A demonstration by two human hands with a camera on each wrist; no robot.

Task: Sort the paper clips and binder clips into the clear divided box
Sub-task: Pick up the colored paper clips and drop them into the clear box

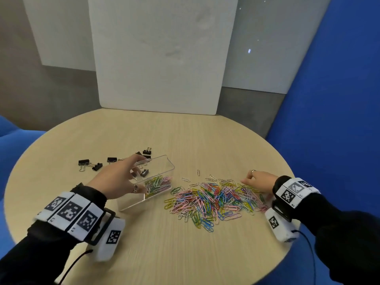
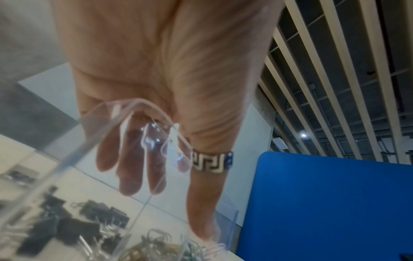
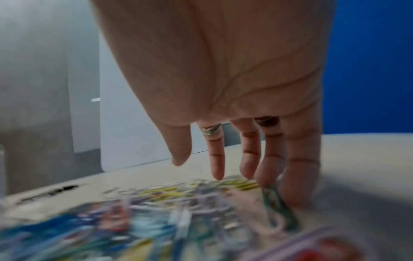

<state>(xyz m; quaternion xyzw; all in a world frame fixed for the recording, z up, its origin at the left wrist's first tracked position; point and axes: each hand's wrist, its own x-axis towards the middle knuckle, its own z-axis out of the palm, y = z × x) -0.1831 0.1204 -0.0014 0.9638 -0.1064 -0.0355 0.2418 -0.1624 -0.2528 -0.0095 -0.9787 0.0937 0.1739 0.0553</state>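
left hand (image 2: 156,74) grips clear box (image 1: 158,167) (fingers inside, wrist view) | right hand (image 1: 260,181) flat on paper clips (image 1: 213,199)

Mostly plastic, coated wire and pale wood grain here.

Clear box (image 1: 162,161): glossy see-through plastic, smooth walls catching glare. Paper clips (image 1: 211,199): thin wire, mostly in shiny coloured coating, a few bare silvery metal. Binder clips (image 1: 96,166): matt black bodies with shiny wire handles. Table (image 1: 185,249): light wood-look top, fine straight grain, smooth satin finish. Board (image 1: 162,58) behind: dull white, slightly scuffed. Sleeves (image 1: 349,233): black cloth, matt. Ring (image 2: 212,161) on left thumb: patterned metal.
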